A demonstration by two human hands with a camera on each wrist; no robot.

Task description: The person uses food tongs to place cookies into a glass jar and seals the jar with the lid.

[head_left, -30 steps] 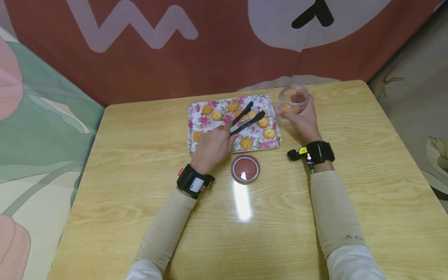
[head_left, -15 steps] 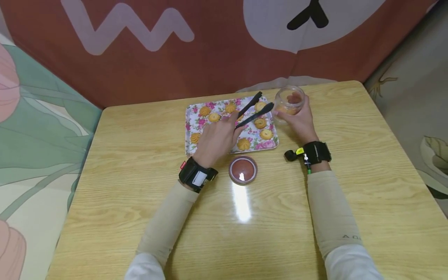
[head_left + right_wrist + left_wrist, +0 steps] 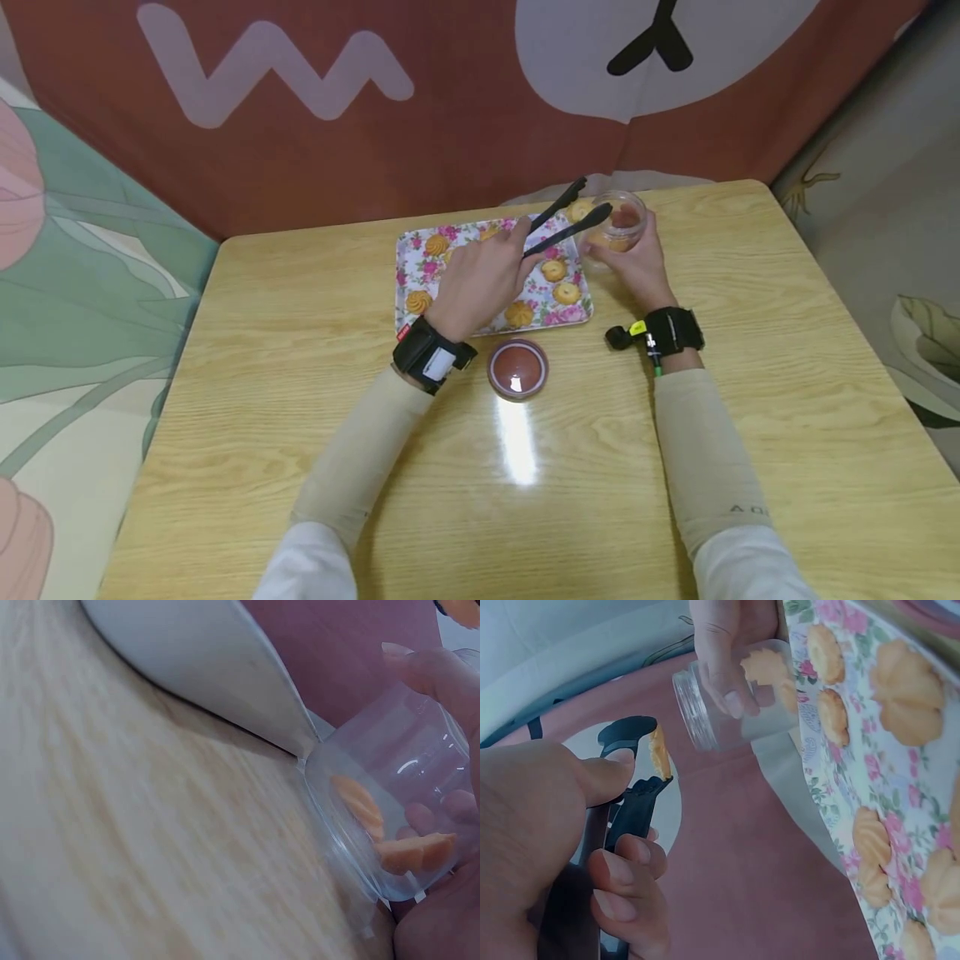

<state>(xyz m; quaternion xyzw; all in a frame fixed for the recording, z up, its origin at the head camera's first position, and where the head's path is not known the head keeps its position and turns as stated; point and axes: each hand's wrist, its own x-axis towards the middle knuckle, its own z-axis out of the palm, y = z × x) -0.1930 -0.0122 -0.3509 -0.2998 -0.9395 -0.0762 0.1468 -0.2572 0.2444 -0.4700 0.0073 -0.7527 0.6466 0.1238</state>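
My left hand holds black tongs over the right part of the tray. Between the tong tips is a piped cookie, gripped edge-on in the left wrist view. My right hand grips a clear jar beside the tray's right end. The jar's mouth is uncovered, and cookies lie at its bottom. In the head view the cookie in the tongs is right beside the jar's rim. Several more cookies sit on the floral tray, some hidden by my left hand.
A round reddish-brown lid lies on the wooden table in front of the tray. Behind the table's far edge hangs a red-brown printed cloth. Another printed cloth hangs at the left.
My left hand has moved right and farther back with the tongs, carrying a cookie up from the tray toward the jar. The right hand keeps holding the jar in about the same place.
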